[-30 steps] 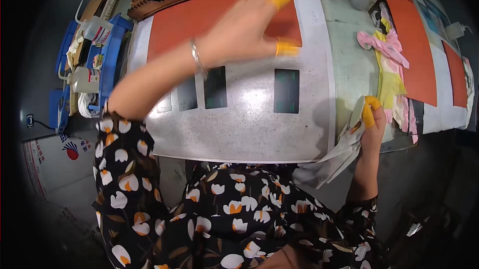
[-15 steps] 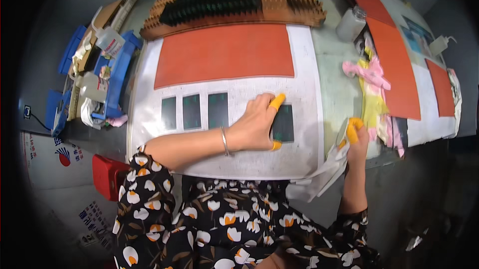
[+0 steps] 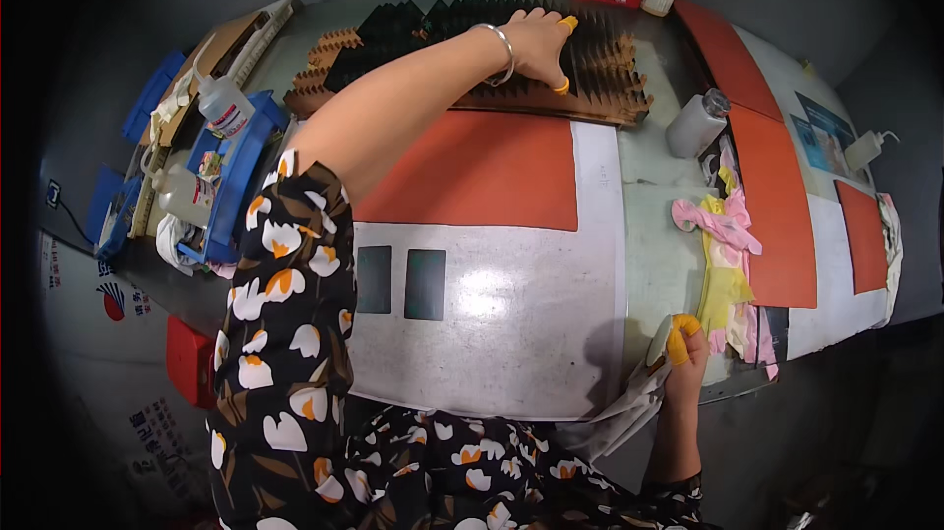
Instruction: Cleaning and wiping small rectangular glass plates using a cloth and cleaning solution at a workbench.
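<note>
Left hand (image 3: 539,43): stretched to the far side of the table, palm down on the rack (image 3: 472,63), fingers spread over the rows of dark pieces; orange finger cots on thumb and forefinger, a silver bangle (image 3: 500,50) at the wrist. Whether the fingers have closed on a piece I cannot tell.
Right hand (image 3: 682,363): at the table's near right edge, closed on a crumpled white cloth (image 3: 629,410); orange cots on its fingertips too.
Rack: brown, toothed, lying along the far edge just beyond the orange mat (image 3: 472,171), filled with upright dark plates set close together.
Work sheet (image 3: 511,333): white, glossy, in front of the person; two dark rectangular plates (image 3: 401,282) lie on it side by side, left of centre.
Around: a white bottle (image 3: 696,123) right of the rack, a heap of pink and yellow gloves (image 3: 726,255) near the right hand, blue trays (image 3: 221,176) with squeeze bottles on the left.
Doing it well, as I judge: pinch one piece only, by its edges with the cotted fingertips, and lift it straight up so the neighbours stay seated in their slots. Keep the forearm raised off the mat. The cloth should be opened flat in the right hand, ready to meet the piece over the sheet.
</note>
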Action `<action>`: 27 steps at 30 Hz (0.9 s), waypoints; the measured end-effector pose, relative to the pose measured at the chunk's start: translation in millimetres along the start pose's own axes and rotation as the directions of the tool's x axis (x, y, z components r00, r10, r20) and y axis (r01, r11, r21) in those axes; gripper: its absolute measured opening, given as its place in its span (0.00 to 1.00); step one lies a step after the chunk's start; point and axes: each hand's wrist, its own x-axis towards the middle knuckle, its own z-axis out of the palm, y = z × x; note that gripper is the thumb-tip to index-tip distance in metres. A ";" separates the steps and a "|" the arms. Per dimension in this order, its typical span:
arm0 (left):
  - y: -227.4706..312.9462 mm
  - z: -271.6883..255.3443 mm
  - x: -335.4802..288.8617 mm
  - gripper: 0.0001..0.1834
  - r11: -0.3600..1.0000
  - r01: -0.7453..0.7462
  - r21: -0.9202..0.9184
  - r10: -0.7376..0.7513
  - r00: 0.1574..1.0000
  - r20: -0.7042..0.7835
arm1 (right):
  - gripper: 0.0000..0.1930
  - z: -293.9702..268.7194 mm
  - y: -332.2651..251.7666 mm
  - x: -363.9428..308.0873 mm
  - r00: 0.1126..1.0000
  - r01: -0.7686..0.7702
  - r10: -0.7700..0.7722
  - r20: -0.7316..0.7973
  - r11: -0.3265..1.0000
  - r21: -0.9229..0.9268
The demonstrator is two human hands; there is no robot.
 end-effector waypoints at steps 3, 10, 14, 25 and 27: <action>1.3 9.0 19.0 0.50 0.999 -0.015 0.052 0.013 0.999 0.044 | 0.09 13.7 -20.7 2.1 0.985 -0.163 0.166 -0.052 0.985 0.063; 17.1 -34.8 -49.3 0.53 0.939 -0.151 -0.310 0.135 0.988 -0.074 | 0.10 1.4 -18.9 3.3 0.990 -0.141 0.137 0.039 0.981 0.133; 0.9 26.2 -178.6 0.55 0.937 -0.282 -0.204 0.238 0.947 -0.217 | 0.09 2.6 -15.2 2.1 0.989 -0.148 0.146 0.026 0.983 0.105; 34.1 97.3 -304.5 0.52 0.905 0.084 -0.418 -0.076 0.996 0.036 | 0.09 7.2 -13.1 7.3 0.997 -0.083 0.082 0.008 0.992 0.098; 41.2 86.9 -301.3 0.50 0.828 0.126 -0.547 -0.125 0.991 0.039 | 0.08 7.0 -17.6 5.5 0.991 -0.108 0.114 -0.076 0.992 0.070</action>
